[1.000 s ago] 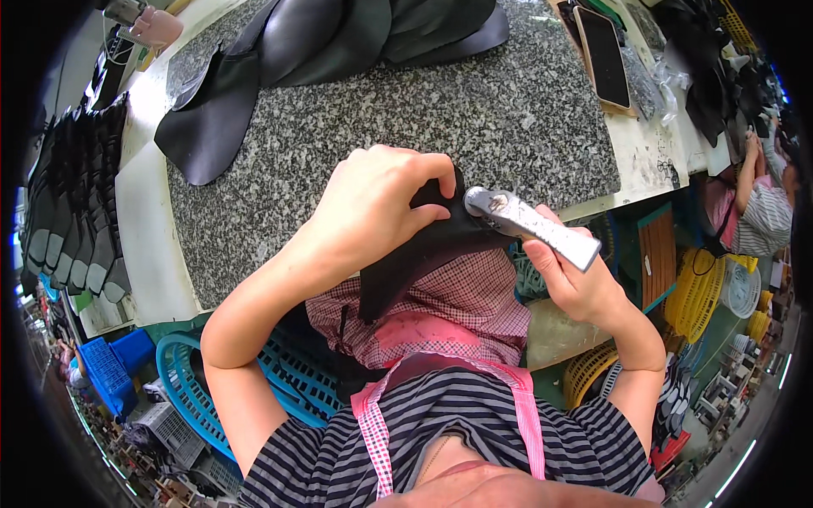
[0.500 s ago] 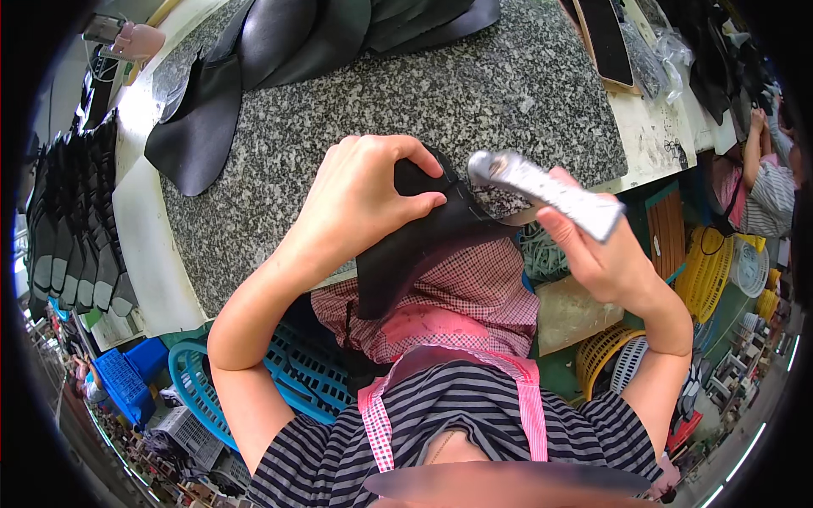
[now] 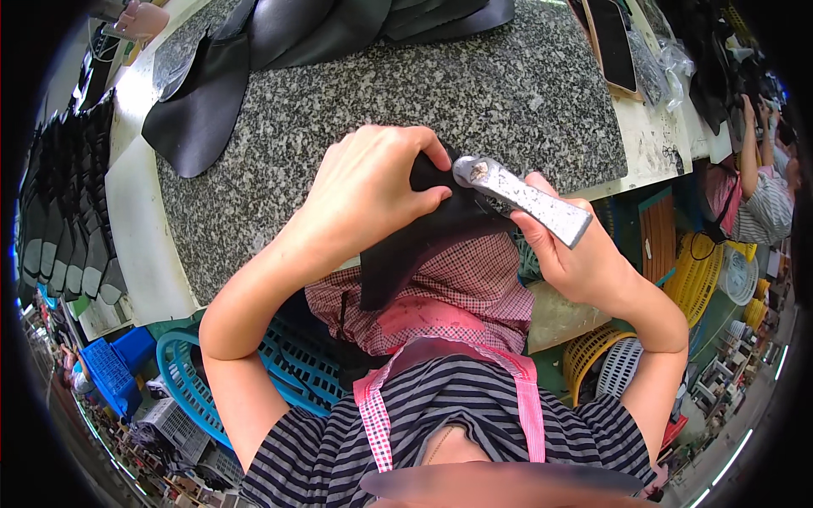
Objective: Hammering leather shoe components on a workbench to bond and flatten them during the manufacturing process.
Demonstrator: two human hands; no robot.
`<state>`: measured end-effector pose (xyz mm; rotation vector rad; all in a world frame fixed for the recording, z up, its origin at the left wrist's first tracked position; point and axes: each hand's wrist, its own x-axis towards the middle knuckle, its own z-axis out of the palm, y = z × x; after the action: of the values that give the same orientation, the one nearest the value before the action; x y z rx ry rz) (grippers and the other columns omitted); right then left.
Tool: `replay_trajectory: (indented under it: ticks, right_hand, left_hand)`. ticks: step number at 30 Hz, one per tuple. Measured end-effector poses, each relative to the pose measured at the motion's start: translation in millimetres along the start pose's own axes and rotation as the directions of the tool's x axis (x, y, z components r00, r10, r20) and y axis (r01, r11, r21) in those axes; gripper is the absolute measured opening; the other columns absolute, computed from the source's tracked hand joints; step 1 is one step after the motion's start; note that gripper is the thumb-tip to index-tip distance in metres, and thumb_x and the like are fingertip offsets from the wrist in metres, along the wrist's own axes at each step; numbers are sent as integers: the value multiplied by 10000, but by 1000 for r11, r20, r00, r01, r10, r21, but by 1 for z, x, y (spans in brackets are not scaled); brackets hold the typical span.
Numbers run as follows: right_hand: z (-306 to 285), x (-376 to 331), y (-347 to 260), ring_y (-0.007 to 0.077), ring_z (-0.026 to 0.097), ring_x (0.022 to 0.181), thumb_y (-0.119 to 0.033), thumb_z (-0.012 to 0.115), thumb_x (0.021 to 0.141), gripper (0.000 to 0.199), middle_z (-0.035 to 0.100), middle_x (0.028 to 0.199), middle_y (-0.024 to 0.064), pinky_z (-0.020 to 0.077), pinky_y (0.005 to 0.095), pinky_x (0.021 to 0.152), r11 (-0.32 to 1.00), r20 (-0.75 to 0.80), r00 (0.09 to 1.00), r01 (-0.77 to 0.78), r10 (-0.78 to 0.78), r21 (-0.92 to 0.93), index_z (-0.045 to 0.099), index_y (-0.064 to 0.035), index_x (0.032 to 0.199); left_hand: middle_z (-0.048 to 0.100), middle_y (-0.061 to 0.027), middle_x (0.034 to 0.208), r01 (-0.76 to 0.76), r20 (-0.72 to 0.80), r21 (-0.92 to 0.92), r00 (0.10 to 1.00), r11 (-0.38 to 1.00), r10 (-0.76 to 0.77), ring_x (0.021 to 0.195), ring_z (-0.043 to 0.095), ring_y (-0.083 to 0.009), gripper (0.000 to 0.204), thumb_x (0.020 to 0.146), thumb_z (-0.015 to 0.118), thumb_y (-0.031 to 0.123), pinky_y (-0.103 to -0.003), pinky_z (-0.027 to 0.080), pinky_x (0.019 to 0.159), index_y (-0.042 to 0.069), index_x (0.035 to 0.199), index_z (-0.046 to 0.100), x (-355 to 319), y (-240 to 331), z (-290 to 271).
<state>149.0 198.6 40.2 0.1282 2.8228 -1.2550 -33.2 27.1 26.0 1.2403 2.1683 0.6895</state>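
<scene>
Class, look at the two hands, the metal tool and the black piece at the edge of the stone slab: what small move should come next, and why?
Probably a short press or tap of the metal tool onto the fold. The left hand pinches the black piece at the edge of the granite slab, and the right hand holds the tool's head right beside those fingertips.

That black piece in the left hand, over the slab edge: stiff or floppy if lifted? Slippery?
Probably floppy: the black piece drapes off the granite slab and hangs bent under the left hand. Likely light, since fingertips alone pinch it. Its matte surface suggests decent grip, though that is hard to judge. The right hand holds a metal tool against it.
</scene>
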Motion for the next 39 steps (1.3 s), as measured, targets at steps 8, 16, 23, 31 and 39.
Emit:
replay_trajectory:
  ticks: [8, 16, 23, 31, 39]
  right_hand:
    - [-9, 8, 2, 422, 616, 649, -168, 531, 1019, 250, 596, 764, 232, 488, 439, 600, 998, -115, 992, 47, -52, -43, 622, 53, 1091]
    - [-5, 11, -9, 399, 673, 744, -48, 544, 942, 144, 604, 779, 227, 528, 436, 657, 1000, -63, 998, 6, -8, -26, 596, 57, 1024]
    - [3, 9, -10, 427, 663, 733, -41, 522, 927, 174, 614, 878, 242, 531, 467, 654, 994, 50, 995, 87, -84, -65, 586, 60, 1053]
    - [16, 6, -7, 453, 630, 704, -36, 534, 919, 136, 596, 860, 259, 498, 503, 619, 995, 37, 997, 65, -63, -72, 547, 47, 1025]
    - [6, 13, -17, 411, 654, 680, -107, 547, 986, 201, 609, 707, 206, 526, 426, 634, 983, -166, 968, 183, -186, -36, 649, 65, 1002]
  left_hand:
    - [685, -164, 931, -78, -267, -174, 963, 982, 29, 941, 651, -347, 292, 764, 788, 127, -420, 513, 842, 9, 1005, 673, -36, -14, 19]
    - [701, -149, 939, -108, -267, -100, 961, 989, 78, 906, 677, -303, 263, 764, 808, 105, -366, 525, 800, 2, 983, 704, -36, -16, 19]
    - [697, -148, 927, -143, -273, -107, 956, 984, 110, 897, 674, -305, 252, 765, 806, 113, -373, 521, 801, 4, 964, 697, -35, -17, 19]
    - [677, -116, 867, -137, -299, -45, 947, 990, 117, 852, 663, -284, 232, 741, 821, 85, -366, 518, 780, 21, 920, 688, -46, -16, 13]
    - [665, -89, 834, -109, -309, -79, 948, 991, 80, 817, 654, -248, 211, 732, 824, 76, -332, 509, 732, 34, 896, 698, -60, -25, 18]
